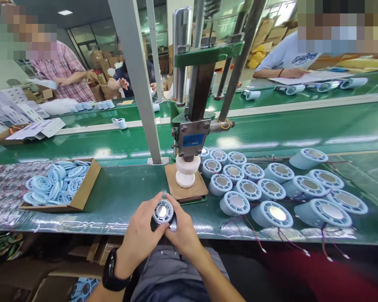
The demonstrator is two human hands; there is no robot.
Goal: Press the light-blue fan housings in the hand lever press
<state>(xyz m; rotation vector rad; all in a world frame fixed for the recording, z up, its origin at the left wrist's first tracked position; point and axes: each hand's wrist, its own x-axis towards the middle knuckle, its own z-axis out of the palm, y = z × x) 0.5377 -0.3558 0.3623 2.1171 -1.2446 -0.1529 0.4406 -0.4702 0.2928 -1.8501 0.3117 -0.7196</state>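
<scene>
**Blue housing was held in both hands at the counter's near edge**

A round blue housing [163, 211] was grasped from both sides by the left hand [142, 223] and the right hand [183, 226], its silver disc turned upward. Whether the counter [119, 180] was touched by it could not be told. A black wristband [112, 270] was worn on the left wrist.

With the held housing taken as the clock's centre, a green press [193, 136] was mounted at one o'clock. Beneath its ram, an upper white block [187, 165] was seen over a lower white block [185, 180], which was set on a brown board [195, 191]. Between two and three o'clock, similar housings [252, 189] were grouped, some of their wires draped over the edge. Between nine and ten, a cardboard tray [85, 188] was heaped with blue rings [53, 182]. Beyond, at about half past ten, a person in a plaid shirt [66, 63] was seen.
</scene>
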